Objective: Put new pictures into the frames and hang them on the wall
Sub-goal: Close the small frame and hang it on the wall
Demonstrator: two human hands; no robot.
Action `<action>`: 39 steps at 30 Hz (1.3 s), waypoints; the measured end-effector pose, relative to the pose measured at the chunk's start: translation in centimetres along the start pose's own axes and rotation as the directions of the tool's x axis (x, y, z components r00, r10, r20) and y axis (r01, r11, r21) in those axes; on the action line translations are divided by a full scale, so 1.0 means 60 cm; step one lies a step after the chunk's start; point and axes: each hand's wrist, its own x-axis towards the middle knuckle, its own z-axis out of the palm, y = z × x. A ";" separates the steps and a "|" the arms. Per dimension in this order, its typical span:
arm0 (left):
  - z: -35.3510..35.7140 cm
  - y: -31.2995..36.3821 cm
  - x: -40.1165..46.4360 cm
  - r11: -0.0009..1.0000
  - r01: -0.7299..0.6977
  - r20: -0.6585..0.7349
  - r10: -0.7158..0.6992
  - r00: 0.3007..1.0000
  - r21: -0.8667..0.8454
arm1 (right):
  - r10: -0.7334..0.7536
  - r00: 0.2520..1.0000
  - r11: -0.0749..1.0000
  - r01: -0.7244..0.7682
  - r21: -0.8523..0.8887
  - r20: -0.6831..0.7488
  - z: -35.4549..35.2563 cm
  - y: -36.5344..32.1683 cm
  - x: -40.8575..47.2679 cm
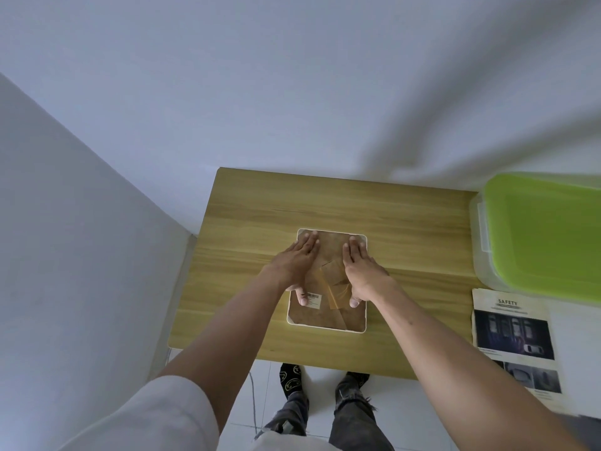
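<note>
The frame (327,281) lies face down near the middle of the counter (406,229), its brown backing board turned up and a thin white rim showing all round. Its long axis runs away from the person, slightly tilted, with the short edges nearest and farthest from the body. A barcode label (313,300) sits on the backing toward the near end, and a folded brown stand flap (335,281) lies between the two hands.

Both hands are flat on the backing, fingers extended and pointing away, neither closed around anything. The left hand (300,260) presses the left half, its thumb down by the label; the right hand (359,268) presses the right half, its thumb near the lower part of the flap. They sit about equally far up the frame, so neither is clearly nearer to the work; the flap is just inside the right hand's thumb.

The backing looks still in place, so I judge that opening it comes next: the catches, which I cannot make out, would lie along the edges just outside the palms.

A printed sheet (514,333) headed "SAFETY" lies to the right, well apart from the frame, below a green-lidded box (546,232).
</note>
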 end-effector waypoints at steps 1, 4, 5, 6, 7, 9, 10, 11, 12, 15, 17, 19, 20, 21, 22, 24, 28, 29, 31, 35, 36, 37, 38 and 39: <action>0.000 0.001 -0.003 1.000 0.013 -0.010 -0.013 1.000 -0.008 | 0.001 1.000 1.000 -0.001 0.020 -0.010 -0.001 0.002 -0.005; 0.006 0.005 -0.017 0.994 0.085 -0.041 -0.089 0.995 -0.075 | 0.019 0.999 0.990 -0.012 0.138 -0.051 0.003 0.011 -0.022; 0.011 0.009 -0.024 0.982 0.131 -0.057 -0.140 0.988 -0.133 | 0.048 0.997 0.979 -0.034 0.203 -0.064 0.007 0.013 -0.030; 0.018 0.012 -0.033 0.955 0.193 -0.066 -0.213 0.975 -0.225 | 0.089 0.994 0.955 -0.065 0.289 -0.070 0.014 0.013 -0.038; 0.028 0.013 -0.042 0.907 0.259 -0.060 -0.294 0.954 -0.334 | 0.141 0.988 0.910 -0.105 0.402 -0.061 0.022 0.012 -0.046; 0.042 0.020 -0.058 0.799 0.320 -0.057 -0.402 0.914 -0.510 | 0.224 0.974 0.781 -0.158 0.605 -0.035 0.037 0.004 -0.062; 0.043 0.025 -0.067 0.762 0.306 -0.082 -0.424 0.902 -0.571 | 0.251 0.967 0.727 -0.157 0.669 -0.047 0.041 -0.004 -0.070; 0.043 0.030 -0.075 0.726 0.270 -0.118 -0.435 0.893 -0.633 | 0.276 0.958 0.677 -0.138 0.723 -0.075 0.044 -0.012 -0.076; 0.041 0.038 -0.080 0.666 0.228 -0.137 -0.449 0.883 -0.711 | 0.307 0.946 0.615 -0.115 0.780 -0.102 0.044 -0.019 -0.080; 0.034 0.054 -0.082 0.286 0.186 -0.005 -0.558 0.830 -0.940 | 0.411 0.906 0.356 -0.060 0.932 -0.099 0.035 -0.034 -0.091; 0.036 0.051 -0.076 0.086 0.143 0.064 -0.595 0.801 -0.986 | 0.454 0.888 0.241 -0.043 0.969 -0.074 0.030 -0.035 -0.103; 0.021 0.056 -0.085 0.004 0.070 0.054 -0.594 0.803 -0.998 | 0.491 0.867 0.176 -0.001 0.984 -0.087 0.027 -0.027 -0.118; 0.007 0.060 -0.092 -0.014 0.030 0.033 -0.590 0.806 -0.999 | 0.507 0.855 0.157 0.032 0.987 -0.108 0.023 -0.023 -0.126; -0.005 0.065 -0.096 -0.020 -0.010 0.004 -0.589 0.808 -1.000 | 0.523 0.842 0.148 0.062 0.987 -0.131 0.020 -0.018 -0.132; -0.016 0.069 -0.098 -0.012 -0.036 -0.023 -0.587 0.809 -0.999 | 0.533 0.833 0.139 0.090 0.986 -0.151 0.015 -0.014 -0.141; -0.042 0.077 -0.100 0.028 -0.088 -0.088 -0.571 0.816 -0.996 | 0.543 0.817 0.138 0.141 0.980 -0.194 0.003 -0.005 -0.154; -0.109 0.105 -0.109 0.147 -0.221 -0.265 -0.475 0.839 -0.964 | 0.545 0.794 0.163 0.215 0.963 -0.269 -0.034 0.022 -0.189; -0.130 0.117 -0.115 0.193 -0.264 -0.324 -0.450 0.832 -0.945 | 0.542 0.790 0.185 0.220 0.958 -0.286 -0.044 0.033 -0.198; -0.168 0.143 -0.125 0.291 -0.330 -0.430 -0.420 0.800 -0.898 | 0.554 0.771 0.258 0.201 0.945 -0.315 -0.068 0.059 -0.213; -0.226 0.205 -0.141 0.414 -0.416 -0.573 -0.407 0.711 -0.810 | 0.585 0.703 0.268 0.302 0.915 -0.403 -0.139 0.115 -0.250; -0.237 0.222 -0.144 0.443 -0.435 -0.609 -0.411 0.678 -0.784 | 0.577 0.695 0.234 0.361 0.903 -0.428 -0.161 0.129 -0.262; -0.246 0.240 -0.146 0.470 -0.453 -0.642 -0.412 0.647 -0.758 | 0.562 0.695 0.188 0.421 0.887 -0.449 -0.184 0.143 -0.275; -0.255 0.259 -0.150 0.490 -0.466 -0.666 -0.408 0.624 -0.737 | 0.539 0.700 0.137 0.476 0.869 -0.469 -0.207 0.155 -0.290; -0.263 0.278 -0.152 0.508 -0.480 -0.688 -0.395 0.609 -0.715 | 0.515 0.708 0.095 0.513 0.853 -0.483 -0.230 0.164 -0.309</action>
